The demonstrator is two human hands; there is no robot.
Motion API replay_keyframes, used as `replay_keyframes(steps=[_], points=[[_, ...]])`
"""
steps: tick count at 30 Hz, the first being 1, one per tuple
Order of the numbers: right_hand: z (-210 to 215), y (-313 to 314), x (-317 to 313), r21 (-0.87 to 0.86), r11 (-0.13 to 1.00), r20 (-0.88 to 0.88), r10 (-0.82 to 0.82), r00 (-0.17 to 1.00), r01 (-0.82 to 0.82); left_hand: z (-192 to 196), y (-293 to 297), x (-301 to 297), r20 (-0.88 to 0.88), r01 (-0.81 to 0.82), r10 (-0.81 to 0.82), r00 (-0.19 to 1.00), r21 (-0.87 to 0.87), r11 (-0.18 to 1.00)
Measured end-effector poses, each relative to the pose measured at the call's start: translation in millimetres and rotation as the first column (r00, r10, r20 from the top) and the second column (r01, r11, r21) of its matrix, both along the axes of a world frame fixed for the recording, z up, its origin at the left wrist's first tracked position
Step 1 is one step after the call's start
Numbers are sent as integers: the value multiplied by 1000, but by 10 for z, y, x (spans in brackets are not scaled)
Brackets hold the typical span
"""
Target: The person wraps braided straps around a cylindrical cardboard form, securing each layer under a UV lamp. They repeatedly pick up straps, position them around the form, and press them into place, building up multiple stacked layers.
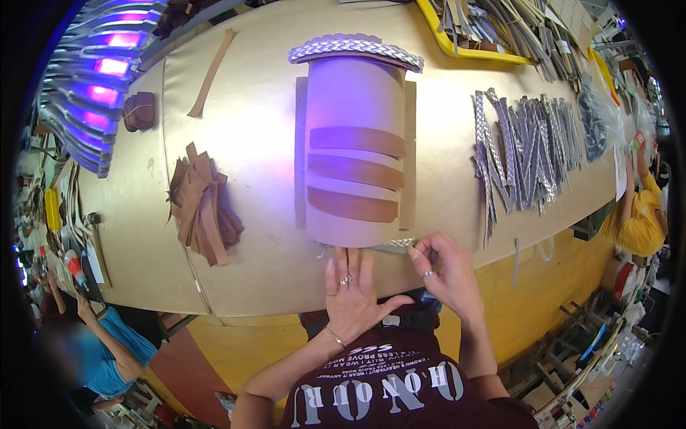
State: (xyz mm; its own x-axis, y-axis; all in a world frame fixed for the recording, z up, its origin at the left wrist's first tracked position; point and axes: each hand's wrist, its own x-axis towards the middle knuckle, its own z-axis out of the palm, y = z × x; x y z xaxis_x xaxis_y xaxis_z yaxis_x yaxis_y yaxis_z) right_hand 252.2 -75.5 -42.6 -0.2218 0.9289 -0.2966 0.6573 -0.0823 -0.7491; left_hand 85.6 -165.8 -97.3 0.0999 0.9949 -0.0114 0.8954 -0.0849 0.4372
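While violet light is washing over the tan desk [250,136] in a crowded workshop, the left hand [351,289] is lying flat, fingers spread, below the curved board [354,150]. The right hand [446,268] is pinching a silver braided strip [391,245] at the board's lower edge, and a yellow tray [457,46] is holding stacked strips.

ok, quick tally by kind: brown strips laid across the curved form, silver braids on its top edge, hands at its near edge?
Brown strips across the curved form: 3
Silver braid on its top edge: 1
Hands at the near edge, left hand and right hand: 2
Total: 6
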Motion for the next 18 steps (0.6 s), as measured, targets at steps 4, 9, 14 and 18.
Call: replay_keyframes(steps=[4,9,14,18], points=[[-11,25,-13,-25,999,-18,-31,999,31,39,19,12,-157,8,-17,987,-56,998],[-4,61,-35,-70,995,-23,-74,997,72,82,63,31,-278,13,-25,960,-47,999],[9,77,-42,-77,995,18,-62,998,63,98,71,43,-290,10,-26,957,-58,998],[7,81,-50,-94,993,34,-74,997,77,82,64,51,-284,27,-37,958,-40,999]])
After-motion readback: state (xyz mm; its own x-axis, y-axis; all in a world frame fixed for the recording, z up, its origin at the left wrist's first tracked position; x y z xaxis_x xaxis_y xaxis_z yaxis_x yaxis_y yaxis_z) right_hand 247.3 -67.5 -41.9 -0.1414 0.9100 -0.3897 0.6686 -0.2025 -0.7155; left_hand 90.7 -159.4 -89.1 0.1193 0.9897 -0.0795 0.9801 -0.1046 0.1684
